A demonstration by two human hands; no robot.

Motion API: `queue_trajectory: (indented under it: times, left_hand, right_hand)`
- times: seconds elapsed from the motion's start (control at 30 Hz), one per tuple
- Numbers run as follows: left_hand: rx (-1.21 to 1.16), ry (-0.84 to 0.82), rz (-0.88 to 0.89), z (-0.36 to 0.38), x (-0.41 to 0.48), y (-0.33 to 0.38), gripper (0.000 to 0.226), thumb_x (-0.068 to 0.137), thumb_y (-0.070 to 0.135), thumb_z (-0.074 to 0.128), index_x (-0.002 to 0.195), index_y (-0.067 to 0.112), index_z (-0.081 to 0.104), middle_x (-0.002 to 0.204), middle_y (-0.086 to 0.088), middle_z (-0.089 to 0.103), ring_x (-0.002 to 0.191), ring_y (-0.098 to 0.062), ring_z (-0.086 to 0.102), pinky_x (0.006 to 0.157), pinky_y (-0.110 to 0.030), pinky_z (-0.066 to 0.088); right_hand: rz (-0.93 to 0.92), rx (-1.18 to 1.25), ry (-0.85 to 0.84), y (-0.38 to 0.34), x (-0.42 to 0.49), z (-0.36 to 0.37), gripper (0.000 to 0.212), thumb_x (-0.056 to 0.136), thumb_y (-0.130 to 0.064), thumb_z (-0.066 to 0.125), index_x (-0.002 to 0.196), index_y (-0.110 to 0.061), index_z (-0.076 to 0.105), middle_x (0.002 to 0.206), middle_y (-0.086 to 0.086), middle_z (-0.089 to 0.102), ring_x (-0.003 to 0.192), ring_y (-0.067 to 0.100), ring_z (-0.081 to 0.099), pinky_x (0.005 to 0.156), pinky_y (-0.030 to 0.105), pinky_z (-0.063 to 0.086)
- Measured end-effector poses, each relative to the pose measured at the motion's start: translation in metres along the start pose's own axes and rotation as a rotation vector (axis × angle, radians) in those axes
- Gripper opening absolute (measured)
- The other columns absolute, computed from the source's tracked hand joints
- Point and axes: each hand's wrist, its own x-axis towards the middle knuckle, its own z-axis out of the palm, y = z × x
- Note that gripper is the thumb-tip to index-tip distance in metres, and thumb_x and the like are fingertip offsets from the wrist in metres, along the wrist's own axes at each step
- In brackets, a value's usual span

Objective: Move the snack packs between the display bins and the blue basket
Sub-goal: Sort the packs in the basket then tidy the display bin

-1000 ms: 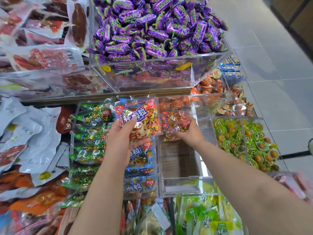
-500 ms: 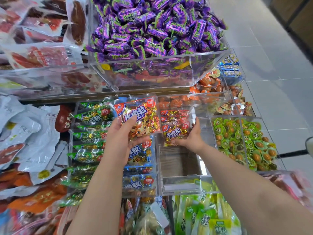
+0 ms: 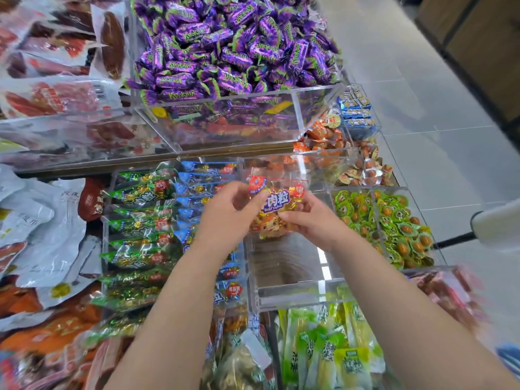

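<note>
Head view, single camera, looking down my forearms at the display. Both hands are on one snack pack (image 3: 277, 204), a clear bag with a blue label and red and yellow pieces inside. My left hand (image 3: 228, 218) pinches its upper left corner between thumb and curled fingers. My right hand (image 3: 312, 220) has its fingers curled round the right and lower edge. I cannot tell whether a second pack lies behind the first.

The pack is held in the air, tilted slightly, above the far end of an empty clear bin (image 3: 287, 266) whose wood-grain floor shows.

Just left of that bin, a row of blue packs (image 3: 202, 190) is partly hidden by my left arm. Further left is a row of green packs (image 3: 140, 220). To the right, a bin of round green-rimmed snacks (image 3: 388, 220). On the tier above, a heaped bin of purple candies (image 3: 230, 52).

A blurred blue edge (image 3: 509, 358) shows at the lower right corner; I cannot tell what it is.
</note>
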Motion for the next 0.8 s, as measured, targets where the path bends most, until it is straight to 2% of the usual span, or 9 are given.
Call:
queue_trajectory:
  times: [0.03,0.1,0.17,0.23,0.3,0.4,0.53,0.6,0.8]
  left_hand:
    - [0.112,0.098,0.058,-0.002,0.001,-0.002,0.019,0.083,0.054,0.062,0.082,0.035,0.059,0.081,0.024,0.064,0.087,0.006,0.057,0.072,-0.012,0.044]
    - [0.447,0.235,0.154,-0.006,0.006,-0.011,0.033,0.082,0.055,0.062,0.1,0.028,0.063,0.101,0.009,0.065,0.109,-0.018,0.054,0.087,-0.034,0.044]
    - [0.774,0.139,0.074,-0.005,0.011,-0.021,0.063,0.081,0.058,0.061,0.13,0.021,0.051,0.134,-0.006,0.053,0.132,-0.03,0.036,0.103,-0.045,0.034]
    - [0.954,-0.015,-0.014,-0.001,0.012,-0.03,0.087,0.081,0.064,0.055,0.149,0.02,0.023,0.159,-0.008,0.018,0.147,-0.03,0.006,0.117,-0.049,0.011]
    - [0.982,-0.028,-0.006,0.004,0.013,-0.039,0.095,0.08,0.066,0.051,0.153,0.021,0.011,0.162,-0.005,0.003,0.148,-0.029,-0.007,0.117,-0.051,0.001]
    - [0.987,0.001,0.001,0.006,0.014,-0.042,0.096,0.079,0.068,0.049,0.153,0.021,0.008,0.162,-0.004,0.003,0.149,-0.027,-0.005,0.117,-0.052,-0.001]
    - [0.999,0.032,0.017,0.009,0.013,-0.047,0.095,0.08,0.068,0.045,0.153,0.021,0.008,0.162,-0.004,0.004,0.149,-0.026,-0.003,0.116,-0.051,-0.004]
    - [0.993,0.041,0.019,0.009,0.013,-0.048,0.094,0.08,0.068,0.045,0.153,0.021,0.009,0.162,-0.004,0.005,0.149,-0.026,-0.002,0.116,-0.051,-0.004]
    - [0.996,0.052,0.021,0.009,0.013,-0.048,0.093,0.08,0.068,0.044,0.153,0.021,0.01,0.162,-0.004,0.006,0.149,-0.025,-0.002,0.116,-0.051,-0.004]
  right_hand:
    - [0.018,-0.019,0.066,0.0,-0.001,-0.009,0.047,0.075,0.008,0.066,0.115,-0.012,0.051,0.099,0.007,0.068,0.089,0.019,0.066,0.081,0.032,0.055]
    - [0.064,-0.159,0.165,0.002,-0.004,-0.03,0.047,0.078,0.006,0.067,0.119,-0.011,0.052,0.1,0.004,0.069,0.09,0.017,0.067,0.084,0.028,0.054]
    - [0.141,-0.386,0.178,0.012,-0.004,-0.045,0.049,0.076,-0.003,0.074,0.119,-0.016,0.054,0.095,-0.003,0.072,0.083,0.007,0.069,0.07,0.015,0.053]
    - [0.22,-0.467,0.187,0.03,0.006,-0.053,0.055,0.075,-0.005,0.076,0.123,-0.015,0.053,0.1,0.001,0.071,0.088,0.011,0.069,0.075,0.02,0.054]
    - [0.263,-0.499,0.231,0.052,0.019,-0.055,0.062,0.074,-0.002,0.076,0.129,-0.012,0.049,0.108,0.006,0.068,0.097,0.019,0.066,0.087,0.032,0.053]
    - [0.271,-0.647,0.33,0.078,0.036,-0.059,0.069,0.069,-0.012,0.083,0.127,-0.008,0.044,0.113,0.005,0.061,0.105,0.023,0.06,0.088,0.032,0.05]
    - [0.193,-0.988,0.342,0.099,0.047,-0.059,0.137,0.042,-0.035,0.094,0.147,-0.008,0.009,0.144,0.013,0.028,0.136,0.029,0.029,0.112,0.04,0.029]
    - [0.135,-1.065,0.354,0.101,0.054,-0.055,0.147,0.035,-0.04,0.094,0.148,-0.014,0.004,0.145,0.013,0.031,0.134,0.029,0.033,0.11,0.042,0.033]
    - [-0.039,-0.57,0.501,0.098,0.08,-0.032,0.132,0.036,-0.026,0.093,0.144,-0.022,0.018,0.143,0.007,0.039,0.126,0.027,0.046,0.097,0.044,0.048]
